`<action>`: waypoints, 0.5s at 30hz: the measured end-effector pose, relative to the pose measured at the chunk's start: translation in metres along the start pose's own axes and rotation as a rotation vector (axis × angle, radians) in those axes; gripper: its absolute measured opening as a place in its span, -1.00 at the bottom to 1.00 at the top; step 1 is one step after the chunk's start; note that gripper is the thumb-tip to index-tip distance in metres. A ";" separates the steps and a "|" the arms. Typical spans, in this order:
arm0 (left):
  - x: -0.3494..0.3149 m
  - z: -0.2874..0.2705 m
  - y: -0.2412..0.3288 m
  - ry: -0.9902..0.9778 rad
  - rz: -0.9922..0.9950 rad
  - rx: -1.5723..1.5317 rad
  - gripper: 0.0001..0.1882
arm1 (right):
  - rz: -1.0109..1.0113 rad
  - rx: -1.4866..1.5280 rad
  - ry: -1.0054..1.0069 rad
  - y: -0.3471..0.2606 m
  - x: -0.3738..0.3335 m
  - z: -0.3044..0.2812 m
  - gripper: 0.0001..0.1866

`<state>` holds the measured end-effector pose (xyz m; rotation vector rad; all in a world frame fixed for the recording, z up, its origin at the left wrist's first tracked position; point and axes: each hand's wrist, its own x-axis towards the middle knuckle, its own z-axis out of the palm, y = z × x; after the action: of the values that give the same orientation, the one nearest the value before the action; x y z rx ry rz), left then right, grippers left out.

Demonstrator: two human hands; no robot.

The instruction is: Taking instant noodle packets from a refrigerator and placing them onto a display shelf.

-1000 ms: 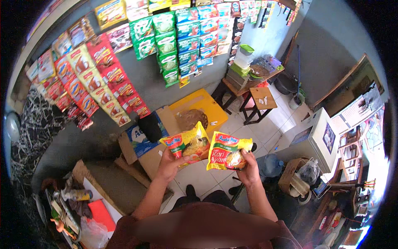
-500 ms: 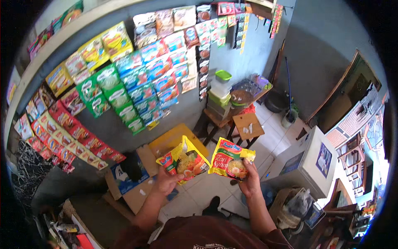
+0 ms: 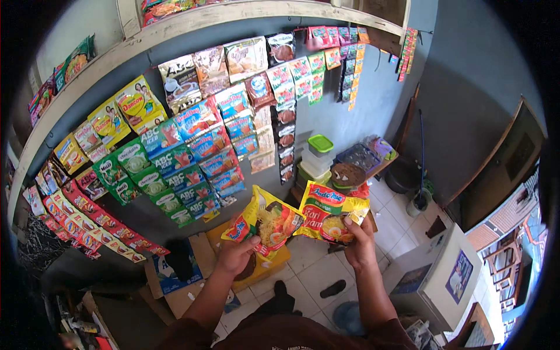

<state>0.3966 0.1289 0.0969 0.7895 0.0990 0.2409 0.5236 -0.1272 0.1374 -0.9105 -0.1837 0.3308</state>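
My left hand is closed on the lower left edge of a yellow instant noodle packet with noodles pictured on it, tilted to the right. Gripped at its right side by my right hand is a second instant noodle packet, yellow with red and green print. The right thumb lies across its front. Both packets are held up in front of me, side by side, their inner edges meeting or overlapping slightly; whether they touch I cannot tell. The fingers behind each packet are hidden.
Strips of drink sachets hang on the wall under a wooden beam. A yellow box and an opened cardboard box are on the floor below. Plastic containers stand beyond; a white cabinet is at right.
My view has swung, so the hanging sachets sit lower and the cabinet has shifted. Both hands still hold their packets, which are now closer together.
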 end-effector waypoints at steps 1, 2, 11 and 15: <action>0.008 0.005 0.004 0.010 0.048 0.049 -0.33 | -0.023 0.006 -0.021 -0.004 0.010 0.006 -0.51; 0.019 0.006 0.009 0.005 0.053 0.054 -0.33 | -0.021 -0.016 -0.052 -0.007 0.025 0.005 -0.48; 0.114 0.052 0.074 -0.128 0.334 0.460 -0.30 | -0.164 -0.088 -0.155 -0.054 0.116 0.037 -0.48; 0.139 0.091 0.102 -0.106 0.462 0.640 -0.38 | -0.250 -0.139 -0.281 -0.088 0.155 0.044 -0.50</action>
<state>0.5296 0.1703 0.2341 1.4601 -0.1172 0.6217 0.6731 -0.0890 0.2366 -0.9638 -0.5805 0.2139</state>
